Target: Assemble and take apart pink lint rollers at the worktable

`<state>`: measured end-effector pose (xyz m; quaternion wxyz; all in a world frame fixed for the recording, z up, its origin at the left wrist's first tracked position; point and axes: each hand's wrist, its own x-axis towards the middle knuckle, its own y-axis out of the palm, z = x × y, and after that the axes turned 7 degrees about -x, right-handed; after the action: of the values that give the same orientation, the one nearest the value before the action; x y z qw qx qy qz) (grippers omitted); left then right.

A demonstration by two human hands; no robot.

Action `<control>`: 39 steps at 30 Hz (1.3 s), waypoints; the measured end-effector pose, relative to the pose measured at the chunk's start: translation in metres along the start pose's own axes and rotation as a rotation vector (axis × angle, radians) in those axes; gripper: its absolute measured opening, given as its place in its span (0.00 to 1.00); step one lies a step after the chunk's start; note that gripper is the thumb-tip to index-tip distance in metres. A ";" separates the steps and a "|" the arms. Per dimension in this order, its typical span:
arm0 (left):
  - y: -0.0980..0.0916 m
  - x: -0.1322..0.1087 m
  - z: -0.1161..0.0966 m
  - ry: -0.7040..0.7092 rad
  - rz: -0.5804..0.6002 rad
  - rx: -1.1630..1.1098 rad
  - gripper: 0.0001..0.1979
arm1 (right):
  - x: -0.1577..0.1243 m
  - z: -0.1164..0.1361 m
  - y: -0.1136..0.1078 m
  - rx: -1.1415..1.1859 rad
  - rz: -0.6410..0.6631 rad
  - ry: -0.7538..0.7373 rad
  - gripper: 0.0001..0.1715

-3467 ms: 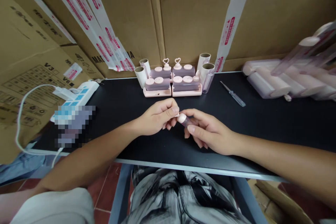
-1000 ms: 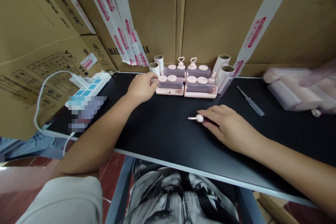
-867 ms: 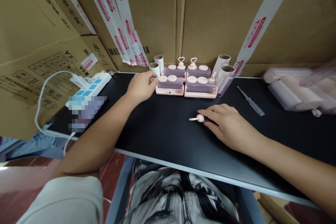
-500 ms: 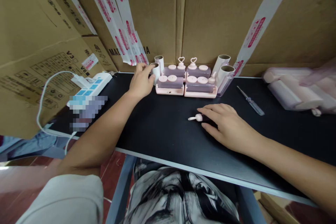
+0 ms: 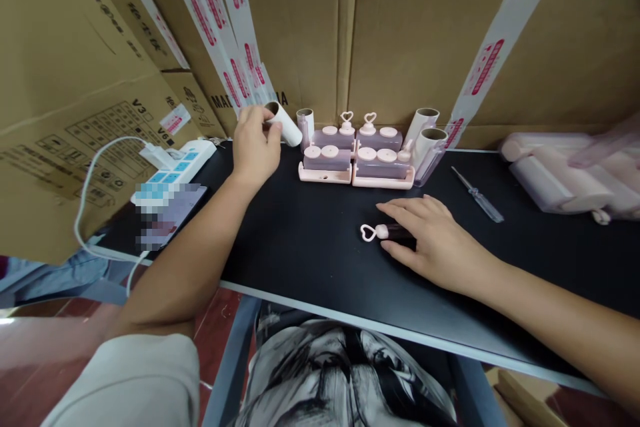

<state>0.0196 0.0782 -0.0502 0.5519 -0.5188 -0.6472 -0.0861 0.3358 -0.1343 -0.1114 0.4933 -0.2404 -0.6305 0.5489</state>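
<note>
My left hand (image 5: pixel 256 147) has its fingers and thumb closed around a white paper roll (image 5: pixel 284 125) with a brown cardboard core, held tilted over the back of the table. My right hand (image 5: pixel 430 240) lies with fingers spread over a dark stick (image 5: pixel 397 232), whose far end is under the palm. At its near end is a pale pink cap with a heart-shaped loop (image 5: pixel 369 233). Behind the hands stand pink trays (image 5: pixel 383 180) with translucent purplish holders and round pink caps. Another white roll (image 5: pixel 306 121) is upright beside the left hand.
More white rolls (image 5: pixel 431 141) stand right of the trays. A screwdriver (image 5: pixel 477 195) lies on the black table (image 5: pixel 310 247). Bagged pink rollers (image 5: pixel 565 173) are at the right, a power strip (image 5: pixel 175 170) with a white cable at the left. Cardboard walls (image 5: pixel 410 33) enclose the back.
My left hand has lifted the front left white roll and moved it left, tilting it. Under my right hand, the stick has turned so its heart loop faces up.
</note>
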 end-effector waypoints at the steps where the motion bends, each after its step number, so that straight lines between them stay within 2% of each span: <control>1: -0.002 0.000 -0.006 0.045 -0.047 -0.083 0.16 | 0.000 0.001 -0.001 0.009 -0.003 0.004 0.28; 3: -0.004 -0.007 -0.026 0.096 -0.081 -0.276 0.19 | 0.000 0.003 -0.003 0.041 -0.033 0.023 0.30; 4: -0.004 -0.013 -0.041 0.093 -0.055 -0.380 0.19 | -0.001 0.004 -0.004 0.072 -0.064 0.044 0.34; 8: 0.003 -0.050 -0.100 0.072 0.173 -0.738 0.13 | -0.002 0.005 -0.010 0.327 -0.245 0.155 0.53; 10: 0.007 -0.066 -0.118 0.131 0.286 -0.820 0.10 | -0.002 0.005 -0.011 0.422 -0.286 0.167 0.48; 12: 0.009 -0.072 -0.124 0.194 0.393 -0.818 0.08 | 0.000 0.004 -0.011 0.444 -0.285 0.167 0.33; 14: 0.009 -0.069 -0.117 0.247 0.471 -0.754 0.14 | 0.002 0.003 -0.010 0.459 -0.272 0.195 0.24; 16: 0.010 -0.058 -0.099 0.255 0.484 -0.632 0.26 | 0.004 0.002 -0.008 0.491 -0.272 0.231 0.23; 17: 0.011 -0.051 -0.088 0.229 0.457 -0.546 0.27 | 0.004 0.002 -0.006 0.503 -0.275 0.245 0.24; 20: 0.017 -0.032 -0.053 0.128 0.390 -0.212 0.16 | 0.004 0.001 -0.004 0.525 -0.282 0.255 0.24; 23: 0.026 -0.024 -0.032 0.028 0.426 -0.016 0.17 | 0.004 0.002 -0.005 0.542 -0.270 0.244 0.24; 28: 0.034 -0.025 -0.030 -0.053 0.561 0.094 0.22 | 0.004 0.005 -0.006 0.509 -0.288 0.211 0.24; 31: 0.036 -0.026 -0.032 -0.085 0.573 0.123 0.21 | 0.003 0.004 -0.005 0.492 -0.302 0.204 0.24; 36: 0.036 -0.023 -0.028 -0.063 0.460 0.089 0.15 | 0.003 0.003 -0.004 0.473 -0.313 0.231 0.24; 39: 0.030 -0.026 -0.042 -0.063 0.302 -0.203 0.13 | 0.004 0.002 -0.003 0.479 -0.323 0.264 0.24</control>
<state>0.0649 0.0483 -0.0693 0.4827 -0.6654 -0.5671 -0.0508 0.3332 -0.1327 -0.1068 0.6942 -0.0831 -0.4439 0.5605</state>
